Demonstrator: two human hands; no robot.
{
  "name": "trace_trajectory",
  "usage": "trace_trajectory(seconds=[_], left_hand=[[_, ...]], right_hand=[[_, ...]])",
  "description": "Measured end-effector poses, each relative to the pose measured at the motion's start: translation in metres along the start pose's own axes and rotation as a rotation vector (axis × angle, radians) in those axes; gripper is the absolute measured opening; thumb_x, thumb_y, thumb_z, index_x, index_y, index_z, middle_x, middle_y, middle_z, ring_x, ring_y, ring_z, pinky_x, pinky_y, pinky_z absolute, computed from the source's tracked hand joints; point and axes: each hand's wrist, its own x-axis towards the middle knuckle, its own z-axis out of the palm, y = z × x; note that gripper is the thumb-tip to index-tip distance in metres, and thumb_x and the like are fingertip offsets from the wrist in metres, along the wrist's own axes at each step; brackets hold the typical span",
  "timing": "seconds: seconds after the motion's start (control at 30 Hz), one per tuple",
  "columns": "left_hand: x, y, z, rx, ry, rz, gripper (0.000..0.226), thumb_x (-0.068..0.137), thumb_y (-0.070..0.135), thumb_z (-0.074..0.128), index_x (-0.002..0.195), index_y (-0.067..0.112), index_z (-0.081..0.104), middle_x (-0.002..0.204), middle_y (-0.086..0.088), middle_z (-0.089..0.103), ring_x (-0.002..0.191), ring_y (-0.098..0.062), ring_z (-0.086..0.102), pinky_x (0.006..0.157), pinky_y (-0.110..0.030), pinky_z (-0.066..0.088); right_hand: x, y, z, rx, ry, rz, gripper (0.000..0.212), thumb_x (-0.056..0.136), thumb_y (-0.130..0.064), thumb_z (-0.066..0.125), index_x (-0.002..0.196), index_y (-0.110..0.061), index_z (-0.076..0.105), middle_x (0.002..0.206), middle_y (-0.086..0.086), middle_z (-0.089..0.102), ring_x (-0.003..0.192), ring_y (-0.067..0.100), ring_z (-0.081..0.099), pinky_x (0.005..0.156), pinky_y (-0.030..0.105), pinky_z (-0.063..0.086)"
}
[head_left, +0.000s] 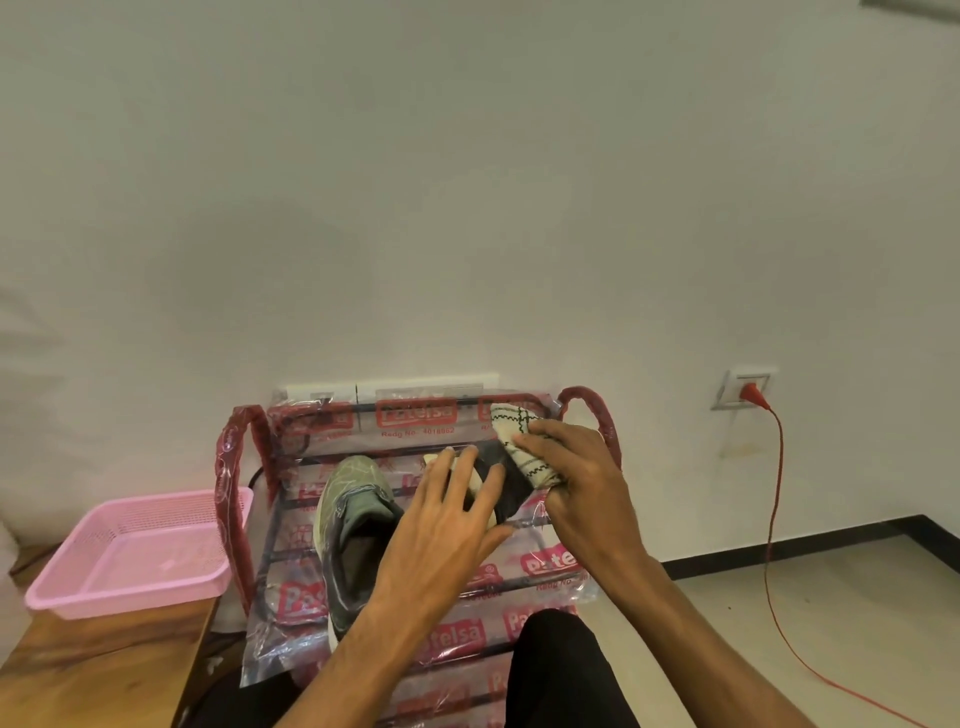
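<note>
One green shoe, one checked cloth

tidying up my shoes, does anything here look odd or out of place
Yes: the shoe rack still wears its printed plastic wrapping, loose and crumpled at the front, though a green shoe already sits on it. Nothing looks spilled or broken.

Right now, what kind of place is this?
Probably a room at home, at a shoe rack by the wall: a green shoe sits on it, the right hand holds a cloth, and a pink basket stands on a table beside it.
</note>
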Motion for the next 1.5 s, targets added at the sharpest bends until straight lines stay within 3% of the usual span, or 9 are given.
trace_trajectory(seconds=[0.23, 0.4, 0.6, 0.77, 0.9, 1.07, 1.2, 1.5], left_hand=[[-0.012, 0.000, 0.007, -0.049, -0.147, -0.020, 0.103, 0.057, 0.068, 0.076, 0.135, 0.010, 0.040, 0.138, -0.026, 0.048, 0.128, -0.036, 0.050, 0.099, -0.041, 0.045], [-0.026, -0.008, 0.013, -0.023, -0.201, 0.103, 0.087, 0.054, 0.056, 0.086, 0.119, 0.012, 0.047, 0.120, -0.021, 0.055, 0.112, -0.035, 0.058, 0.095, -0.040, 0.049], [-0.030, -0.008, 0.014, 0.015, -0.117, 0.155, 0.074, 0.063, 0.042, 0.087, 0.119, 0.011, 0.051, 0.125, -0.027, 0.057, 0.121, -0.038, 0.055, 0.102, -0.045, 0.043], [-0.028, -0.007, 0.011, 0.031, -0.067, 0.191, 0.065, 0.067, 0.038, 0.086, 0.116, 0.012, 0.051, 0.124, -0.028, 0.058, 0.121, -0.041, 0.054, 0.102, -0.047, 0.041], [-0.028, -0.006, 0.013, 0.033, -0.042, 0.224, 0.064, 0.067, 0.036, 0.086, 0.114, 0.011, 0.050, 0.120, -0.028, 0.060, 0.118, -0.042, 0.056, 0.100, -0.047, 0.042], [-0.028, -0.005, 0.014, 0.026, -0.030, 0.214, 0.059, 0.071, 0.038, 0.083, 0.112, 0.011, 0.051, 0.121, -0.028, 0.060, 0.120, -0.042, 0.055, 0.103, -0.048, 0.039], [-0.029, 0.000, 0.015, 0.024, -0.056, 0.236, 0.066, 0.065, 0.035, 0.087, 0.114, 0.010, 0.049, 0.121, -0.027, 0.060, 0.119, -0.042, 0.055, 0.103, -0.048, 0.037], [-0.021, 0.005, 0.013, -0.041, -0.094, 0.151, 0.070, 0.061, 0.042, 0.087, 0.111, 0.011, 0.049, 0.120, -0.026, 0.061, 0.117, -0.040, 0.058, 0.099, -0.046, 0.045]], right_hand=[[0.000, -0.008, 0.007, 0.081, -0.081, 0.062, 0.050, 0.079, 0.013, 0.062, 0.121, -0.014, 0.067, 0.128, 0.002, 0.060, 0.122, 0.014, 0.046, 0.092, 0.005, 0.029], [0.003, 0.003, 0.011, 0.112, -0.061, 0.144, 0.050, 0.080, 0.007, 0.069, 0.121, -0.022, 0.067, 0.128, -0.004, 0.059, 0.120, 0.011, 0.047, 0.094, 0.008, 0.029], [0.002, -0.003, 0.007, 0.084, -0.172, 0.003, 0.045, 0.081, 0.004, 0.068, 0.120, -0.018, 0.068, 0.127, -0.001, 0.060, 0.120, 0.011, 0.046, 0.096, 0.011, 0.030], [0.007, -0.003, 0.016, -0.131, -0.339, -0.167, 0.044, 0.078, -0.004, 0.075, 0.118, -0.020, 0.069, 0.124, -0.001, 0.063, 0.118, 0.021, 0.053, 0.094, 0.033, 0.050], [0.020, -0.007, 0.014, -0.224, -0.446, -0.121, 0.041, 0.090, -0.011, 0.061, 0.130, -0.024, 0.061, 0.136, -0.006, 0.054, 0.127, 0.015, 0.041, 0.102, 0.029, 0.040], [0.024, -0.010, 0.002, -0.155, -0.549, -0.172, 0.037, 0.090, -0.014, 0.062, 0.125, -0.023, 0.064, 0.133, -0.006, 0.056, 0.125, 0.013, 0.042, 0.099, 0.030, 0.043], [0.028, -0.002, 0.010, -0.263, -0.561, -0.137, 0.038, 0.089, -0.016, 0.064, 0.126, -0.022, 0.063, 0.132, -0.005, 0.056, 0.122, 0.014, 0.043, 0.096, 0.028, 0.044], [0.017, -0.016, -0.016, -0.214, -0.542, -0.203, 0.033, 0.089, -0.015, 0.062, 0.120, -0.022, 0.067, 0.126, -0.005, 0.058, 0.120, 0.015, 0.043, 0.095, 0.031, 0.045]])
